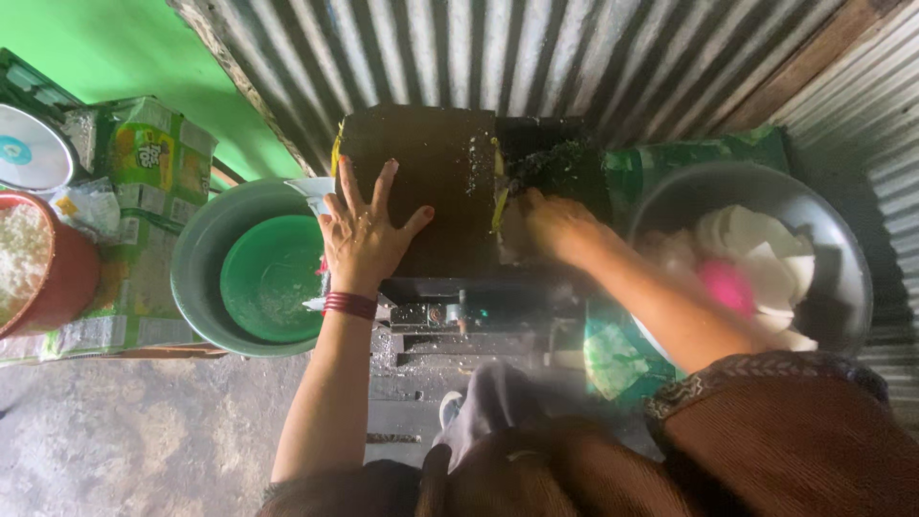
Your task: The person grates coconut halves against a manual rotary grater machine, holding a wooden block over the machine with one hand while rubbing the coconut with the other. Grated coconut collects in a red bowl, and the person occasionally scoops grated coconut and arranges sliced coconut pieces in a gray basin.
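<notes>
Corrugated wall behind; L hand (366, 235) flat, open on dark board (431, 182), R hand (550, 225) unclear; green carton (153, 168) left.

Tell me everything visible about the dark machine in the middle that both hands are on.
The dark machine stands against the corrugated metal wall, between a grey basin and a bowl of white pieces. Its flat, boxy top looks like dull dark metal, speckled with pale crumbs. A yellowish strip runs down a slot right of centre. The left hand lies flat on the top, fingers spread. The right hand, blurred, presses something pale at the slot. Below the top, a metal frame with bolts shows, littered with white flecks.
</notes>
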`<action>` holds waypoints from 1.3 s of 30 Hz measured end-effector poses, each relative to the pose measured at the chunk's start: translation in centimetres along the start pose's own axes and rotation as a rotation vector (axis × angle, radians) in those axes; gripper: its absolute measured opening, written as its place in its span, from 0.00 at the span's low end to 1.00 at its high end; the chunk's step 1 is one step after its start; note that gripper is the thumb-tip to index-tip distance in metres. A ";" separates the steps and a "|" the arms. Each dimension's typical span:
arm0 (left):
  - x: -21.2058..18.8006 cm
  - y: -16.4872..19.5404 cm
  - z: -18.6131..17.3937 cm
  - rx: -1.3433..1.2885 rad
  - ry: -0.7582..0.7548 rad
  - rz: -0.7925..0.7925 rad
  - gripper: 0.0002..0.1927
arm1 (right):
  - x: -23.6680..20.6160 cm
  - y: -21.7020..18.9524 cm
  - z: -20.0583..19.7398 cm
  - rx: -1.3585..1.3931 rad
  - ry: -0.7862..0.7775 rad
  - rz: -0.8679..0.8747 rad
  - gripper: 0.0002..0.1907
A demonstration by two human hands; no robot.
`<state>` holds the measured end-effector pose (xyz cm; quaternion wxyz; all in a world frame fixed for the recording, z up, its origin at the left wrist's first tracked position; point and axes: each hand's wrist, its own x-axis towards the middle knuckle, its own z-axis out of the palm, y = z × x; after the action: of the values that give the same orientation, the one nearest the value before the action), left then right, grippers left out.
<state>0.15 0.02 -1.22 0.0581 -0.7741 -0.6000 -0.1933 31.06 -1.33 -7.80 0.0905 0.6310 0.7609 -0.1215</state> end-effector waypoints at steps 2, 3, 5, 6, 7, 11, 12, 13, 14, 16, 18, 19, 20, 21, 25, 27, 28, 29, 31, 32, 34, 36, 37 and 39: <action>0.2 0.1 0.0 -0.017 -0.002 0.000 0.45 | 0.1 -0.3 -0.5 -0.137 -0.018 -0.099 0.19; 0.2 0.1 0.0 -0.025 -0.008 -0.002 0.45 | 0.0 -0.6 -1.0 -0.204 -0.032 -0.150 0.14; 0.2 0.1 0.0 -0.017 -0.031 -0.014 0.44 | -0.4 -1.3 -2.2 -0.049 -0.033 -0.046 0.19; 0.1 0.1 0.0 -0.014 -0.042 -0.019 0.44 | -0.7 -1.9 -3.0 0.028 -0.033 0.007 0.21; 0.1 0.0 0.0 -0.020 -0.045 -0.017 0.44 | -1.0 -2.5 -3.9 0.015 -0.080 -0.022 0.20; 0.1 0.0 -0.1 -0.029 -0.033 -0.010 0.45 | -1.9 -4.6 -6.6 0.114 -0.177 0.043 0.23; 0.2 0.0 -0.1 -0.027 -0.027 -0.010 0.44 | -2.0 -4.9 -6.8 0.176 -0.180 0.102 0.25; 0.2 0.0 -0.1 -0.026 -0.036 -0.013 0.45 | -1.9 -5.0 -6.8 0.142 -0.181 0.095 0.28; 0.2 0.0 -0.1 -0.026 -0.047 -0.018 0.45 | -1.8 -4.9 -6.7 0.108 -0.182 0.089 0.31; 0.3 0.1 -0.1 -0.020 -0.051 -0.022 0.44 | -1.2 -4.6 -5.8 0.093 -0.158 0.076 0.35; 0.3 0.1 0.0 -0.008 -0.044 -0.024 0.44 | -0.7 -4.0 -4.6 0.134 -0.112 0.063 0.37; 0.4 0.1 0.0 -0.007 -0.042 -0.022 0.44 | -0.4 -3.8 -4.1 0.112 -0.053 0.014 0.35; 0.3 0.0 0.1 -0.007 -0.040 -0.021 0.44 | -0.2 -3.6 -3.7 0.090 0.007 -0.034 0.32; 0.4 0.0 0.1 -0.008 -0.036 -0.019 0.44 | 0.0 -3.6 -3.3 0.068 0.069 -0.080 0.30; 0.2 -0.2 0.3 -0.007 -0.002 -0.004 0.44 | 0.4 -3.2 -2.7 0.158 -0.136 0.092 0.31; 0.2 -0.3 0.4 -0.020 0.018 0.004 0.44 | 0.4 -2.5 -2.2 0.331 -0.074 0.129 0.18; 0.2 -0.4 0.4 -0.018 0.025 0.012 0.44 | 0.4 -1.9 -1.9 0.193 -0.030 0.022 0.15; 0.2 -0.5 0.4 -0.014 0.028 0.018 0.44 | 0.6 -1.2 -1.4 0.055 0.008 -0.087 0.13; 0.2 -0.4 0.5 -0.005 0.040 0.025 0.44 | 1.1 0.0 -0.2 -0.113 0.048 -0.213 0.09; 0.2 -0.4 0.5 0.002 0.046 0.027 0.44 | 1.5 0.4 0.5 -0.139 0.049 -0.230 0.08; 0.3 -0.4 0.6 0.004 0.047 0.025 0.44 | 2.2 1.0 1.7 -0.095 0.082 -0.214 0.08; 0.2 -0.4 0.5 -0.008 0.029 0.019 0.44 | 2.8 1.1 2.4 0.053 0.139 -0.143 0.11; 0.2 -0.4 0.5 -0.004 0.020 0.019 0.44 | 2.9 1.0 2.5 0.059 0.073 -0.119 0.10; 0.2 -0.3 0.4 0.003 0.009 0.022 0.44 | 2.9 0.6 2.3 0.066 -0.053 -0.071 0.09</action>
<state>-0.04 0.38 -1.52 0.0644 -0.7796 -0.5916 -0.1953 31.08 0.80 -10.87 0.0851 0.6029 0.7756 -0.1663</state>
